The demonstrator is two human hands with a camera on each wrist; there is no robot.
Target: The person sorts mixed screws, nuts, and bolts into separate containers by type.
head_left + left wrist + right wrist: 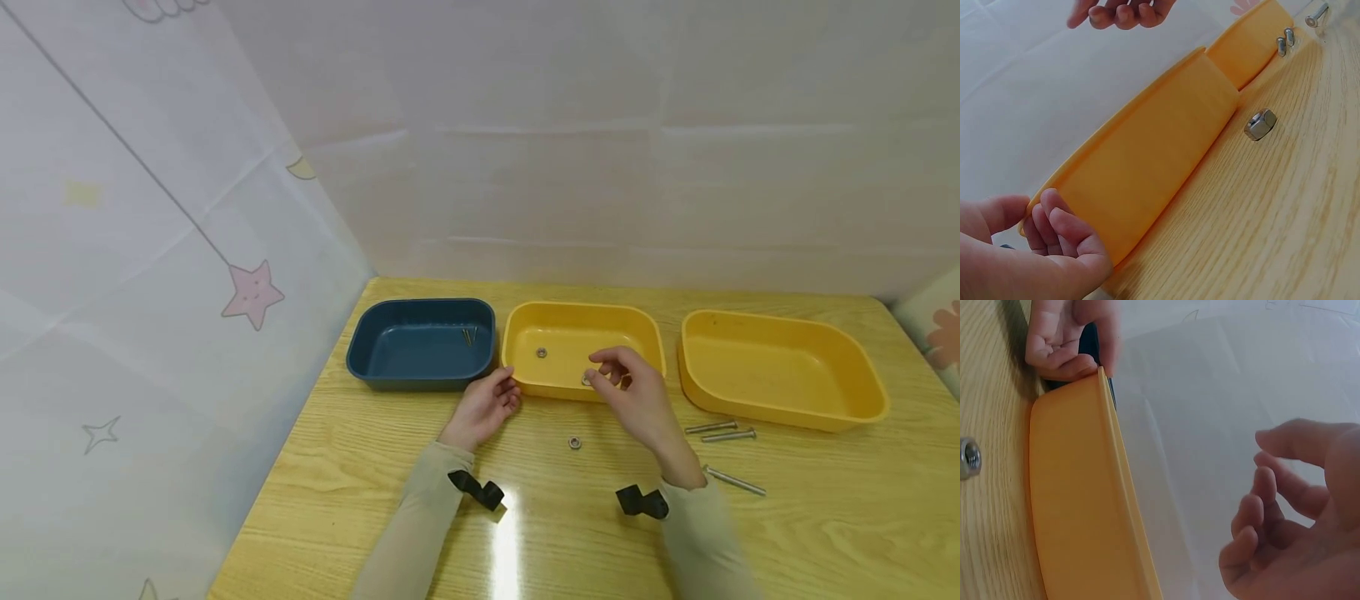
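Note:
At its left front corner, the middle yellow bin (555, 390) has its rim pinched between the thumb and fingers of my left hand (483, 410). My right hand (639, 402) hovers over the right part of this bin, fingers bent and loose. In the right wrist view, a gap shows between its thumb (1294, 437) and fingers, with nothing held there. One hex nut (542, 353) lies on the bin floor; another nut (587, 378) shows beside the right thumb tip in the head view. On the table in front sits a further nut (574, 443).
A dark blue bin (420, 385) with a few thin screws (469, 337) stands on the left. To the right is a larger yellow bin (780, 413). Several long bolts (729, 435) lie before it on the wooden table (840, 517). A pale curtain (555, 183) hangs behind.

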